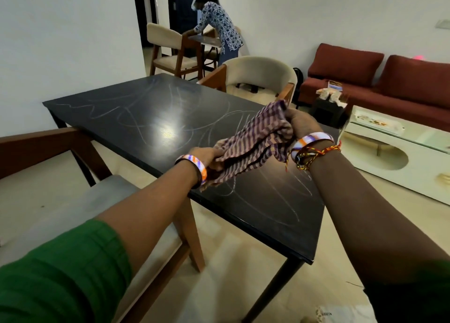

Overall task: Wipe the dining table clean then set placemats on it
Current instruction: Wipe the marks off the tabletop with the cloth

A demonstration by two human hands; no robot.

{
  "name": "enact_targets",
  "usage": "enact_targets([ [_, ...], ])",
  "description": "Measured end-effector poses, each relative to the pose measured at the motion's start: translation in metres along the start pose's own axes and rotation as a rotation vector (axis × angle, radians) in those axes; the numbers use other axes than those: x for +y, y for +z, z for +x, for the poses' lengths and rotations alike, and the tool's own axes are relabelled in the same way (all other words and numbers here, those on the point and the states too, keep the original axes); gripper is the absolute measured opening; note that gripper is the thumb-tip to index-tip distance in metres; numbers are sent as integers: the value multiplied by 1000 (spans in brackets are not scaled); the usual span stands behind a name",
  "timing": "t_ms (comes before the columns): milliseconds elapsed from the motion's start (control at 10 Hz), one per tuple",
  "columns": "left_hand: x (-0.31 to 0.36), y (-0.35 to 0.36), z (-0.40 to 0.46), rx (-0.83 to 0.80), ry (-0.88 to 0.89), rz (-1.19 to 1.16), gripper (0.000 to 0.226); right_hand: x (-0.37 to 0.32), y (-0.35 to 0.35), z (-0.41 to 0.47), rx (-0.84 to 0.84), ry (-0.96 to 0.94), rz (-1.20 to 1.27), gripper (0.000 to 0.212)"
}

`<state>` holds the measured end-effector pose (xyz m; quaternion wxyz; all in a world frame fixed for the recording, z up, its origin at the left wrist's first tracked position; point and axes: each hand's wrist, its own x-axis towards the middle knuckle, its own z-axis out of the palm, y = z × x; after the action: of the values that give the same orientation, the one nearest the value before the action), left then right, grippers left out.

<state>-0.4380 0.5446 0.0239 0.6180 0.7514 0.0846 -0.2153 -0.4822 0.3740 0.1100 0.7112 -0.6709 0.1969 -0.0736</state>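
Note:
A black dining table [136, 108] fills the middle of the view, its glossy top covered in white scribbled streaks. Above its near right part I hold a purple-and-pink striped cloth [255, 142] stretched between both hands. My left hand [207, 155] grips the cloth's lower left end, just above the table's near edge. My right hand [302, 122] grips the upper right end, higher over the table. The cloth hangs clear of the tabletop. No placemats are in view.
A wooden chair [73, 200] with a grey seat stands at the table's near left side; a cream chair [263, 76] stands at the far side. Right: a white low table [399, 152] and red sofa [389, 79]. Another person [219, 27] bends over a second table behind.

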Motion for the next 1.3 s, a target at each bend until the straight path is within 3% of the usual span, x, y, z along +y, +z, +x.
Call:
enact_targets([
  [100,-3,-13,3,173,164,295,45,-1,0,9,63,-51,-121,27],
  [200,5,-13,-5,114,394,172,67,-5,4,7,53,-80,-199,35],
  [300,22,5,-34,-317,580,199,115,-16,12,9,-28,-117,-262,42],
  [400,25,18,-39,-299,620,203,114,-25,16,9,-21,-156,-289,39],
  [500,30,24,-41,-18,699,122,56,-40,12,4,151,-377,-540,22],
  [600,31,17,-37,44,727,177,35,-43,2,3,219,-478,-687,19],
  [700,36,8,-28,-95,550,112,32,-42,-10,10,217,-401,-665,24],
  [800,37,9,-30,-227,347,-124,33,-37,-12,10,210,-326,-556,24],
  [900,39,12,-31,-308,118,-385,33,-9,-16,-4,-120,15,-151,42],
  [1000,35,12,-25,-309,22,-437,44,25,-22,-10,-299,197,-129,44],
  [1100,26,9,-14,-309,-76,-332,42,65,-25,-4,-295,224,-263,32],
  [1300,10,2,-11,-416,-129,-81,14,63,-29,6,-147,67,-180,39],
])
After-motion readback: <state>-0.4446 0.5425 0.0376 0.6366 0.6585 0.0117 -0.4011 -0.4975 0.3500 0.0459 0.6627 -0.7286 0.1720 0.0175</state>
